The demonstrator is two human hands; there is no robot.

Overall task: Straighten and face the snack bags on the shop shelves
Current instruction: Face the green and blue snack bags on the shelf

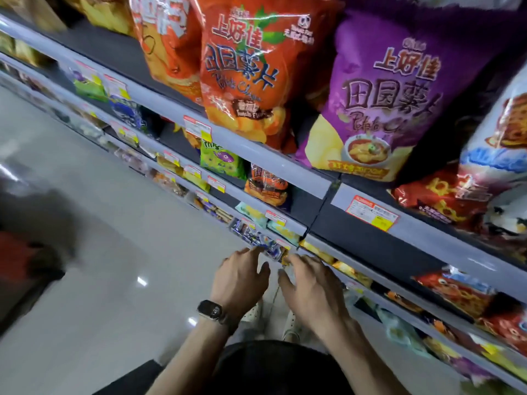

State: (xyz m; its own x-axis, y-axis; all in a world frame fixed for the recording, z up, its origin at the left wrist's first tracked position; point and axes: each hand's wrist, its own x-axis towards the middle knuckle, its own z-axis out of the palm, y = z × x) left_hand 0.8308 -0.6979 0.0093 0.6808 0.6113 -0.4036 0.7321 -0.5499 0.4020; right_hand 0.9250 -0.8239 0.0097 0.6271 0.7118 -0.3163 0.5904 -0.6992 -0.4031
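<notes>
Dark shorts (271, 366) and bare forearms (194, 352) come first, reaching low against the shelves (285, 163). Left hand (241, 280), fingers (251, 253) spread and straight, touches the blue-and-white packets (256, 240) jutting past the edge. Right hand (309, 286), fingers apart too, hovers by a yellow packet (286, 259), contact unclear. Squaring this low row looks the step in hand; next, nudge them back, faces forward. That yellow packet crowds their end; orange bag (242, 67) and purple bag (385, 95) lean out overhead.
</notes>
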